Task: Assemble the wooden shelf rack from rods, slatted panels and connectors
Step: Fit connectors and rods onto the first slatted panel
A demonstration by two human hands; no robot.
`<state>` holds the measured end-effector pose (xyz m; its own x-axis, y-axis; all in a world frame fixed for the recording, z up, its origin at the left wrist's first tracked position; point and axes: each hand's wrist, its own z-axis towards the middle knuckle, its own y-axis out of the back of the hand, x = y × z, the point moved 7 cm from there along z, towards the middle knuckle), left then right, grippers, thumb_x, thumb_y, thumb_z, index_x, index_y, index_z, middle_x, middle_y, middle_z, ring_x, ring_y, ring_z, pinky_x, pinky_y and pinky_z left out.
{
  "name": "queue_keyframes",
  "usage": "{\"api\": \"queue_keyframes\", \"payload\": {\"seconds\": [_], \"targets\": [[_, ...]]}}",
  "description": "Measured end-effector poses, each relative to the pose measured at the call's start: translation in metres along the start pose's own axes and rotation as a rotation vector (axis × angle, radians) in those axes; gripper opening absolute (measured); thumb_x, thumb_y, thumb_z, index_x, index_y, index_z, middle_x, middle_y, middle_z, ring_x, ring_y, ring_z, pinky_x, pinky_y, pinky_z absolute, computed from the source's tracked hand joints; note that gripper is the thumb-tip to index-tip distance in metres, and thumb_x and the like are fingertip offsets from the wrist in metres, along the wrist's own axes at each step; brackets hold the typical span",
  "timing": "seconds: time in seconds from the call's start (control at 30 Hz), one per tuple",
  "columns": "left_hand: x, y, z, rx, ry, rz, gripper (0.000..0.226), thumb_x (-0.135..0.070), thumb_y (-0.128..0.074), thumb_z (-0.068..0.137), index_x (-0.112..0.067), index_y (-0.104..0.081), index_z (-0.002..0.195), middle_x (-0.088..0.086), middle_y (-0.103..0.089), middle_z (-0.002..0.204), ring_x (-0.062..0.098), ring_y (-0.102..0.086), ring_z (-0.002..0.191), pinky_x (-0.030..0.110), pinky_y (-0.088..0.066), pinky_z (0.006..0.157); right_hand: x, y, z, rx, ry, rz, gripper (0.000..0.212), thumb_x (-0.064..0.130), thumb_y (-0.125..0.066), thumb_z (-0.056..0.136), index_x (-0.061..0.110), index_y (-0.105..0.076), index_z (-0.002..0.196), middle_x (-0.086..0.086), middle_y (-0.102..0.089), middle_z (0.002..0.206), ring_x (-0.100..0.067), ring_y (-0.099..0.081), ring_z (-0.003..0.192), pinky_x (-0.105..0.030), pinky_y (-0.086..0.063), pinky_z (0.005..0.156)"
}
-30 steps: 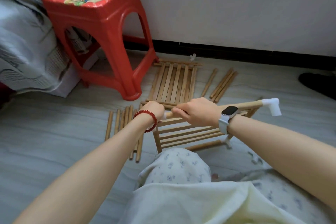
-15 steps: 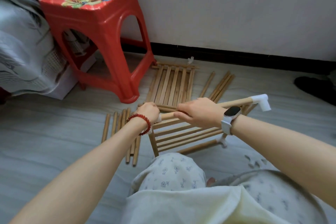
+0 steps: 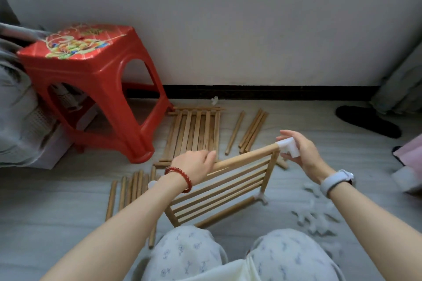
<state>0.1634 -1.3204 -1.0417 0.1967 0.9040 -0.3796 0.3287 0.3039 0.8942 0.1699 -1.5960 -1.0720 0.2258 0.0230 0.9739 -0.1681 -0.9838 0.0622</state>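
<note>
A slatted wooden panel (image 3: 219,191) stands tilted on its edge on the floor in front of my knees. A round rod (image 3: 246,156) runs along its top. My left hand (image 3: 194,164), with a red bead bracelet, grips the left part of that rod. My right hand (image 3: 301,151), with a watch on the wrist, pinches the white plastic connector (image 3: 288,146) on the rod's right end. Another white connector (image 3: 262,198) sits at the panel's lower right corner. A second slatted panel (image 3: 196,132) lies flat further back.
A red plastic stool (image 3: 91,89) stands at the left by grey bedding. Loose rods lie on the floor at the left (image 3: 130,191) and behind the panel (image 3: 251,130). Several white connectors (image 3: 315,214) are scattered at the right. A dark slipper (image 3: 367,121) lies by the wall.
My right hand has slid from the middle of the rod to the white connector at its right end. The view has tilted up and the panel now stands more in the open.
</note>
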Motion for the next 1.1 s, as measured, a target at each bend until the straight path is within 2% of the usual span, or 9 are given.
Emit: {"api": "queue_keyframes", "payload": {"seconds": [0.07, 0.17, 0.23, 0.37, 0.53, 0.67, 0.8, 0.93, 1.1], "targets": [[-0.044, -0.016, 0.010, 0.101, -0.135, -0.047, 0.037, -0.050, -0.026, 0.097, -0.025, -0.054, 0.099, -0.003, -0.060, 0.080, 0.013, -0.055, 0.065, 0.023, -0.044, 0.055, -0.010, 0.005, -0.003, -0.026, -0.066, 0.259, 0.033, 0.022, -0.028, 0.100, 0.015, -0.059, 0.109, -0.011, -0.067, 0.107, -0.019, -0.065, 0.095, -0.035, -0.055, 0.077], [-0.092, -0.038, 0.023, 0.203, -0.278, 0.006, 0.032, -0.050, -0.037, 0.095, -0.024, -0.052, 0.106, -0.004, -0.060, 0.084, 0.012, -0.056, 0.068, 0.029, -0.051, 0.062, -0.034, 0.018, -0.007, -0.039, -0.159, 0.396, 0.033, 0.014, -0.027, 0.096, 0.008, -0.057, 0.111, -0.014, -0.065, 0.113, -0.027, -0.060, 0.106, -0.043, -0.047, 0.093], [-0.103, -0.045, 0.029, 0.230, -0.314, 0.002, 0.022, -0.044, -0.042, 0.095, -0.024, -0.050, 0.101, -0.004, -0.058, 0.083, 0.013, -0.056, 0.069, 0.033, -0.052, 0.066, -0.051, 0.021, -0.009, -0.027, -0.190, 0.266, 0.034, 0.003, -0.032, 0.094, 0.010, -0.057, 0.116, -0.013, -0.061, 0.119, -0.026, -0.055, 0.113, -0.044, -0.040, 0.101], [-0.093, -0.040, 0.038, 0.178, -0.275, -0.106, 0.018, -0.039, -0.046, 0.095, -0.025, -0.051, 0.104, -0.006, -0.057, 0.081, 0.013, -0.056, 0.070, 0.030, -0.051, 0.065, -0.057, 0.000, -0.006, 0.112, -0.109, -0.021, 0.041, 0.001, -0.039, 0.096, 0.032, -0.050, 0.121, -0.004, -0.057, 0.121, -0.015, -0.050, 0.114, -0.039, -0.037, 0.097], [-0.075, -0.028, 0.037, 0.169, -0.263, -0.171, 0.004, -0.033, -0.047, 0.095, -0.030, -0.048, 0.098, -0.001, -0.063, 0.093, 0.015, -0.059, 0.080, 0.029, -0.051, 0.071, -0.045, -0.032, 0.006, 0.197, 0.018, -0.269, 0.018, 0.013, -0.047, 0.096, 0.027, -0.049, 0.108, 0.006, -0.056, 0.094, -0.008, -0.053, 0.090, -0.011, -0.042, 0.068], [-0.055, 0.005, 0.027, 0.066, -0.217, -0.202, 0.008, -0.029, -0.047, 0.095, -0.028, -0.055, 0.096, -0.009, -0.057, 0.081, 0.009, -0.053, 0.073, 0.029, -0.046, 0.068, -0.021, -0.050, -0.002, 0.187, 0.159, -0.370, 0.018, 0.020, -0.045, 0.097, 0.037, -0.048, 0.102, 0.002, -0.058, 0.086, -0.022, -0.057, 0.084, -0.029, -0.045, 0.072], [-0.037, 0.066, 0.007, -0.124, -0.187, -0.542, 0.022, -0.035, -0.044, 0.097, -0.023, -0.061, 0.092, -0.005, -0.059, 0.079, 0.011, -0.053, 0.075, 0.032, -0.044, 0.076, 0.047, -0.087, -0.022, 0.210, 0.455, -0.401, 0.021, 0.020, -0.045, 0.097, 0.037, -0.048, 0.109, 0.004, -0.058, 0.097, -0.020, -0.057, 0.088, -0.039, -0.048, 0.080], [-0.025, 0.094, -0.021, -0.362, -0.187, -0.620, 0.029, -0.045, -0.047, 0.092, -0.026, -0.057, 0.072, -0.018, -0.054, 0.062, -0.002, -0.047, 0.060, 0.013, -0.036, 0.060, 0.086, -0.125, -0.034, 0.126, 0.667, -0.724, 0.029, 0.028, -0.043, 0.097, 0.030, -0.047, 0.125, 0.000, -0.054, 0.099, -0.023, -0.053, 0.077, -0.033, -0.037, 0.072], [0.010, 0.085, -0.039, -0.362, -0.040, -0.494, 0.010, -0.025, -0.052, 0.093, -0.028, -0.055, 0.083, -0.007, -0.063, 0.079, 0.007, -0.059, 0.074, 0.012, -0.043, 0.063, 0.085, -0.168, -0.056, 0.164, 0.834, -1.052, 0.030, 0.035, -0.039, 0.098, 0.026, -0.049, 0.125, -0.001, -0.051, 0.091, -0.017, -0.040, 0.063, -0.027, -0.027, 0.065]]}}
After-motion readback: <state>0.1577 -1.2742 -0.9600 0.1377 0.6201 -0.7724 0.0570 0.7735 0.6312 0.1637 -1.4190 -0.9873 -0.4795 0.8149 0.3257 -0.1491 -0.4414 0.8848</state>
